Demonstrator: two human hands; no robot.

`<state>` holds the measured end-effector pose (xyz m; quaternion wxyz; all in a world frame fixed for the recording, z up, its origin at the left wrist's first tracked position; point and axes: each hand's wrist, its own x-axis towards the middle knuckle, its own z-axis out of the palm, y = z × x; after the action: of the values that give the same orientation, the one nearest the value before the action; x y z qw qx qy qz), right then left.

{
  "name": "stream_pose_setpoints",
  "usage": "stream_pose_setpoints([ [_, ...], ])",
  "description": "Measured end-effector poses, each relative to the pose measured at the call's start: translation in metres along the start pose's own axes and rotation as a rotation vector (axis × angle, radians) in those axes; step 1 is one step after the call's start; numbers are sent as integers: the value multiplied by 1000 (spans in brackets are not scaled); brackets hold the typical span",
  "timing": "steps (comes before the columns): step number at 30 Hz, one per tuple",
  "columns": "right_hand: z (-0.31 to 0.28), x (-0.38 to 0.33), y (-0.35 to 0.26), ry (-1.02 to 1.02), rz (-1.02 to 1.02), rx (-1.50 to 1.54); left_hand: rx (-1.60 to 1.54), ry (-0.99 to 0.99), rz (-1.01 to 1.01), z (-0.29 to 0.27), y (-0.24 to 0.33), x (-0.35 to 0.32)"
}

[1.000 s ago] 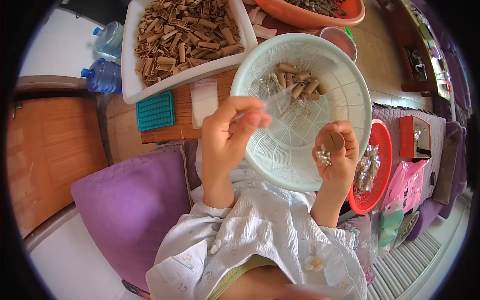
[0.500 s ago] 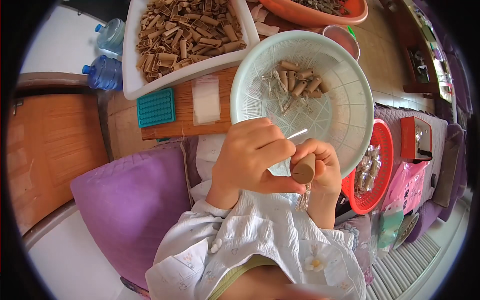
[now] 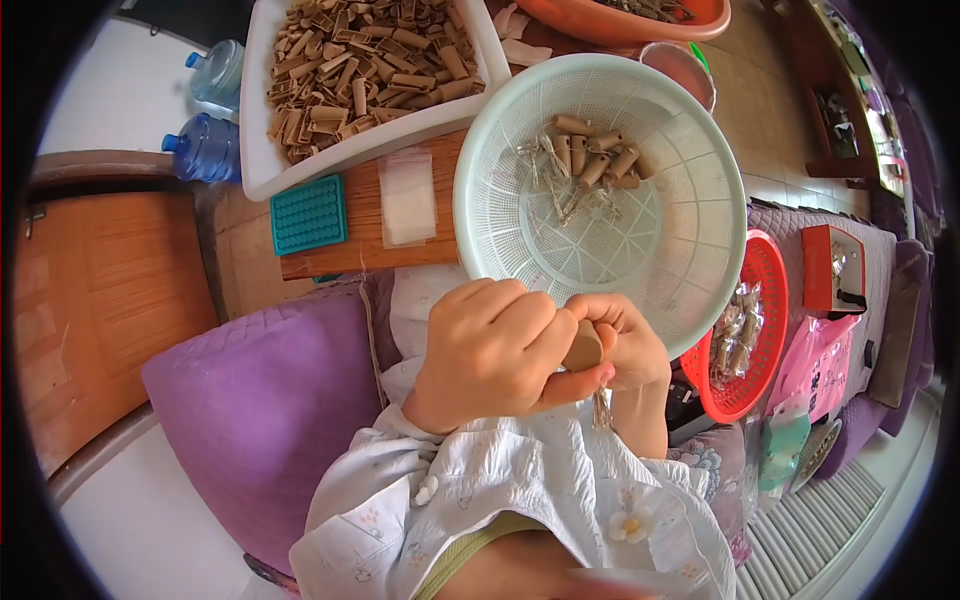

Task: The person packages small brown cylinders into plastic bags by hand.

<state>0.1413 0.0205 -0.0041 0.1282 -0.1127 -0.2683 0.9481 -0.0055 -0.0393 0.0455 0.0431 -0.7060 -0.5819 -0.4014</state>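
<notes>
Two hands meet just below the near rim of the pale green perforated plastic basket point(image 3: 690, 200), over the lap. Left hand point(image 3: 492, 350) curled tight, fingers closed around one side of a short tan cardboard-like tube point(image 3: 583, 347); right hand point(image 3: 630, 345) pinches its other side, fingers likewise closed on it. Thin metal wire pieces point(image 3: 600, 408) hang below the right hand, touching it; how they join the tube is hidden.

Judgement: work goes best with the tube held steady in one hand while the other does the fine fitting, grip light so the soft wall isn't crushed, and kept above the basket or lap so dropped bits are caught.

Tube looks matte, light brown, blunt-ended, mostly covered by fingers. Similar tubes and wire bits point(image 3: 585, 165) lie in the basket's far part; many more fill the white rectangular tray point(image 3: 262, 150) on the wooden bench point(image 3: 355, 245).
</notes>
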Motion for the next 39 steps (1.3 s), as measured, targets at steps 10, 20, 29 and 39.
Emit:
stream_pose_setpoints([
  [10, 1, 3, -13, 244, -314, -59, -436, -81, -278, 14, -32, 2],
  [20, 10, 7, -28, 523, -583, -189, -676, 145, -819, 19, -54, -4],
  [29, 5, 15, -30, 486, -567, -176, -943, 114, -845, 21, -56, -4],
  [39, 7, 14, -32, 472, -607, -283, -1056, 37, -695, 26, -57, -5],
])
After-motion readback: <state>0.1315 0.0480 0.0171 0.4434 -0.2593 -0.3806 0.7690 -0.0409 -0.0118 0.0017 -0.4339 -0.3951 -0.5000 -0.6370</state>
